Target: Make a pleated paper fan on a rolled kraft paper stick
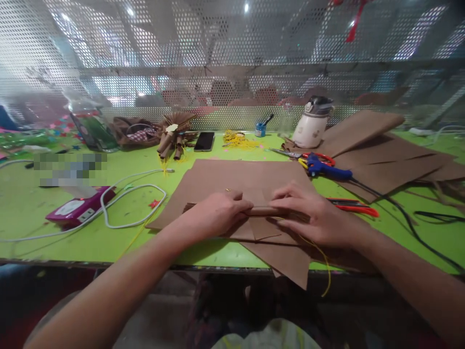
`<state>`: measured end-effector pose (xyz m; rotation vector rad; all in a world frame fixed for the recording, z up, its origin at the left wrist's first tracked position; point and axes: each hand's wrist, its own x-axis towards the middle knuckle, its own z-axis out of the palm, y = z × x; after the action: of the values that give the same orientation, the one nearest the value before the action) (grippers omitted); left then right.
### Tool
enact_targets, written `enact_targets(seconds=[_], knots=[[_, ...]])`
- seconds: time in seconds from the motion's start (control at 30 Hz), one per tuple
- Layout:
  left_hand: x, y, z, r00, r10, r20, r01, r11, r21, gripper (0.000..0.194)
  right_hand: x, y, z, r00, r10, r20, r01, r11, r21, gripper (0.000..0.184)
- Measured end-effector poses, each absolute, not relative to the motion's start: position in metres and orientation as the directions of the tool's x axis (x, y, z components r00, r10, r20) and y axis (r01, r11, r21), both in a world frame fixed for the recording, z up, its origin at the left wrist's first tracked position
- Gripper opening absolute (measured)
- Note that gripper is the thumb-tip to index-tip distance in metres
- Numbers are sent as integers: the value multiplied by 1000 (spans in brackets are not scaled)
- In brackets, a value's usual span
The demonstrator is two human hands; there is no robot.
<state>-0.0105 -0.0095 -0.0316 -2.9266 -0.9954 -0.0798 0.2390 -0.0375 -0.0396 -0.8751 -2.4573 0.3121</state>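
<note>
A narrow roll of brown paper (268,211) lies crosswise between my hands, above flat brown sheets (232,174). My left hand (228,211) pinches the roll's left part, fingers closed. At the other end, my right hand (310,213) grips it between thumb and fingers. Thin yellow string (327,266) trails from beneath my right hand past the table edge. The pleated edge of some brown paper (189,207) shows behind my left wrist; whether it joins the roll is hidden. Another loose brown sheet (290,264) juts over the table's front edge.
To the right lie scissors (290,154), a blue glue gun (327,168) with a black cord, and a red cutter knife (358,208). Brown sheets (388,160) are piled beyond. A purple power strip (78,208) and white cable (134,225) occupy the left. A phone (204,141) and a flask (311,127) are behind.
</note>
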Motion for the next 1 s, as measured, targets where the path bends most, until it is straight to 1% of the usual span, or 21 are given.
enact_targets(seconds=[0.07,0.13,0.17,0.27,0.33,0.4,0.63,0.77,0.9,1.0], knots=[[-11,-9,-32,790,608,77,611,-792,-18,28,240,-46,-28,-734,606,305,528,793,-306,23],[-11,-9,-32,789,609,87,611,-792,1,29,237,-51,-25,-784,563,261,525,826,-203,15],[-11,-9,-32,787,610,89,612,-791,9,29,235,-51,-26,-800,542,256,522,840,-148,13],[-10,-8,-32,785,612,98,614,-789,15,29,227,-50,-40,-840,470,272,486,874,-10,21],[-10,-8,-33,790,605,104,608,-794,1,28,222,-48,-49,-853,437,286,466,884,39,23],[-10,-9,-33,795,597,107,602,-799,-16,28,218,-48,-55,-851,430,302,467,882,59,23],[-11,-10,-32,804,587,94,590,-807,-12,28,213,-48,-54,-841,443,311,482,874,58,22],[-10,-10,-36,793,598,115,603,-797,-12,28,213,-47,-54,-820,487,301,517,856,25,22],[-10,-11,-38,788,604,120,609,-793,-6,27,209,-43,-49,-790,524,318,519,848,-107,20],[-11,-12,-38,783,607,133,609,-793,33,26,206,-34,-43,-734,565,377,519,824,-225,18]])
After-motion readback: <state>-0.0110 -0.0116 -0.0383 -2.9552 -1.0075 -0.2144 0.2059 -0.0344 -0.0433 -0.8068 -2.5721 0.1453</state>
